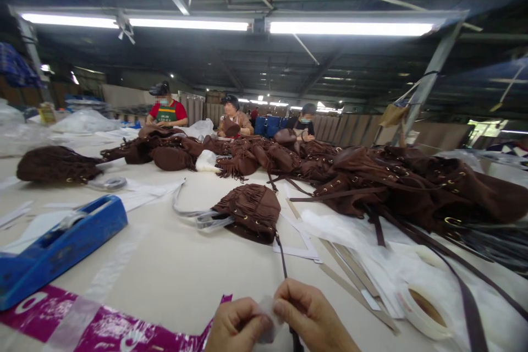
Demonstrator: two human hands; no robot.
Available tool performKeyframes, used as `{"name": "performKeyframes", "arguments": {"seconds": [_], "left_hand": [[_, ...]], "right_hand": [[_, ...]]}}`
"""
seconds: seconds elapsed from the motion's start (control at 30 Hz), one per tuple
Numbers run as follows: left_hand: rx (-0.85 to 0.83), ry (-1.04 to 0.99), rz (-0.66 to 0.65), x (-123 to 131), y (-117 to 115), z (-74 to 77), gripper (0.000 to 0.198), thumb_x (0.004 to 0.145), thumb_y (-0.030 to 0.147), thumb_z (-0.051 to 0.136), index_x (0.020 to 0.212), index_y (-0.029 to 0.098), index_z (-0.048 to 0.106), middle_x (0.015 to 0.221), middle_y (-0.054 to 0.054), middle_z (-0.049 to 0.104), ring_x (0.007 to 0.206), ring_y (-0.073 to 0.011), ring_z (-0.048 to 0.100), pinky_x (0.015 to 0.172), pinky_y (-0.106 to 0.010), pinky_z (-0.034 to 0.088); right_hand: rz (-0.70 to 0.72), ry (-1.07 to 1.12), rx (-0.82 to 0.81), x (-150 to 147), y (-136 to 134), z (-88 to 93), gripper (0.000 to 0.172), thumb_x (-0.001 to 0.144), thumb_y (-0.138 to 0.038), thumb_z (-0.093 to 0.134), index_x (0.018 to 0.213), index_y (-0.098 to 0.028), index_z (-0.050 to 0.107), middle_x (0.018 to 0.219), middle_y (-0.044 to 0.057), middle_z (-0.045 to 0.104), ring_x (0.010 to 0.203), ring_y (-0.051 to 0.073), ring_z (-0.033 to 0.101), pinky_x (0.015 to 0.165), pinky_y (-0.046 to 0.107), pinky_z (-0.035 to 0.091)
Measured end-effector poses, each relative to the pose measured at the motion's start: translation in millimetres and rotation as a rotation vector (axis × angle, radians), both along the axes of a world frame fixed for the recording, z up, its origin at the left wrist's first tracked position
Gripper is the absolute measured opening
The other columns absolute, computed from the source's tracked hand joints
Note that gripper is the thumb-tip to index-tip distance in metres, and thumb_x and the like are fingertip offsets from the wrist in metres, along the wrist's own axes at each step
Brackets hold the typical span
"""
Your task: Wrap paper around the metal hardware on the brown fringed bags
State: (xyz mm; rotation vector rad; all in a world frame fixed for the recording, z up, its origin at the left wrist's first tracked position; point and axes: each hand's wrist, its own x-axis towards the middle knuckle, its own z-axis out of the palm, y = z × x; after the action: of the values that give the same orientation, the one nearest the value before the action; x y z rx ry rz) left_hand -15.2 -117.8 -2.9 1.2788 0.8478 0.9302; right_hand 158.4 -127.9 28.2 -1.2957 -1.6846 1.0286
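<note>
Both my hands are in at bottom centre, left hand and right hand each pinching a small translucent scrap at the fingertips. A thin dark strap runs down behind the right; whether my fingers grip it too, I can't tell. Up the strap, mid-frame, sits the brown bag: rounded, fringed, suede-looking, gold-coloured eyelets glinting. To its left, smooth pale table gives me room, out to the hard slanted edge of the blue tape dispenser and the crinkled, glossy purple plastic lower left. The right's tighter: flat strips, a round tape roll, and soft brown bags heaped above.
</note>
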Motion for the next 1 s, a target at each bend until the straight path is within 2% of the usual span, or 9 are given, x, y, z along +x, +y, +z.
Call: {"name": "performKeyframes", "arguments": {"seconds": [0.13,0.3,0.5,0.6,0.73,0.8,0.87,0.93,1.0], "left_hand": [[-0.143,-0.088,0.024,3.0,0.9,1.6,0.026,0.064,0.038,0.072,0.057,0.014,0.062,0.055,-0.003,0.065,0.052,-0.0125,0.051,0.056,-0.023,0.037],[-0.228,-0.154,0.035,4.5,2.2,-1.5,0.029,0.057,0.035,0.077,0.054,0.017,0.055,0.053,-0.002,0.065,0.05,-0.0119,0.051,0.055,-0.023,0.036],[-0.243,-0.169,0.1,0.4,6.2,-0.1,0.031,0.053,0.032,0.08,0.054,0.017,0.053,0.052,-0.001,0.064,0.051,-0.0106,0.049,0.057,-0.022,0.035],[-0.297,-0.167,0.114,-5.5,6.2,-0.8,0.031,0.055,0.032,0.081,0.055,0.016,0.054,0.053,-0.001,0.065,0.052,-0.0108,0.049,0.055,-0.021,0.033],[-0.326,-0.206,0.008,-13.6,1.6,-8.9,0.036,0.049,0.037,0.087,0.056,0.015,0.059,0.072,-0.005,0.07,0.058,-0.0135,0.056,0.058,-0.022,0.038],[-0.295,-0.251,-0.03,-15.4,-1.5,-12.7,0.037,0.044,0.039,0.089,0.054,0.014,0.064,0.105,-0.01,0.069,0.084,-0.0234,0.063,0.072,-0.028,0.045],[-0.277,-0.287,-0.028,-14.7,-3.5,-14.0,0.036,0.043,0.04,0.09,0.055,0.015,0.067,0.127,-0.01,0.06,0.111,-0.0334,0.056,0.087,-0.033,0.044],[-0.309,-0.338,-0.024,-11.9,-3.1,-13.3,0.037,0.045,0.041,0.09,0.063,0.015,0.071,0.126,-0.011,0.061,0.115,-0.0347,0.054,0.092,-0.035,0.042],[-0.364,-0.399,-0.049,-7.6,-0.3,-12.2,0.039,0.047,0.041,0.09,0.07,0.015,0.071,0.108,-0.011,0.068,0.097,-0.0281,0.063,0.085,-0.032,0.044]], "right_hand": [[-0.055,-0.02,-0.046,16.4,7.4,-6.1,0.038,0.087,-0.052,0.045,0.075,-0.019,0.058,0.061,-0.001,0.053,0.061,0.015,0.052,0.057,0.024,0.04],[-0.221,-0.298,-0.115,39.9,11.7,-16.2,0.029,0.087,-0.047,0.044,0.08,-0.021,0.055,0.068,0.0,0.058,0.06,0.016,0.055,0.055,0.026,0.039],[-0.233,-0.643,-0.109,30.1,2.0,-27.1,0.025,0.078,-0.044,0.056,0.074,-0.02,0.056,0.072,0.006,0.065,0.071,0.022,0.057,0.062,0.03,0.034],[-0.24,-0.711,-0.088,24.4,1.0,-26.4,0.011,0.076,-0.029,0.055,0.071,-0.02,0.05,0.07,0.005,0.062,0.067,0.02,0.054,0.061,0.03,0.031],[-0.177,-0.444,-0.102,17.8,8.2,-23.7,0.013,0.073,-0.016,0.047,0.063,-0.021,0.042,0.062,-0.001,0.052,0.061,0.016,0.05,0.057,0.026,0.032],[-0.145,-0.175,-0.145,11.1,13.1,-25.0,0.009,0.076,-0.021,0.046,0.067,-0.022,0.043,0.061,-0.003,0.047,0.058,0.015,0.049,0.052,0.024,0.035],[-0.134,0.014,-0.146,2.0,17.4,-27.1,0.009,0.079,-0.028,0.046,0.073,-0.022,0.044,0.063,-0.004,0.046,0.057,0.015,0.05,0.048,0.023,0.037],[-0.141,0.07,-0.077,-7.7,20.6,-27.7,0.012,0.081,-0.032,0.046,0.075,-0.022,0.044,0.065,-0.004,0.047,0.057,0.015,0.05,0.047,0.024,0.038],[-0.16,0.028,0.042,-16.6,22.9,-25.9,0.013,0.082,-0.032,0.047,0.073,-0.022,0.044,0.064,-0.004,0.048,0.058,0.015,0.049,0.051,0.024,0.038]]}}
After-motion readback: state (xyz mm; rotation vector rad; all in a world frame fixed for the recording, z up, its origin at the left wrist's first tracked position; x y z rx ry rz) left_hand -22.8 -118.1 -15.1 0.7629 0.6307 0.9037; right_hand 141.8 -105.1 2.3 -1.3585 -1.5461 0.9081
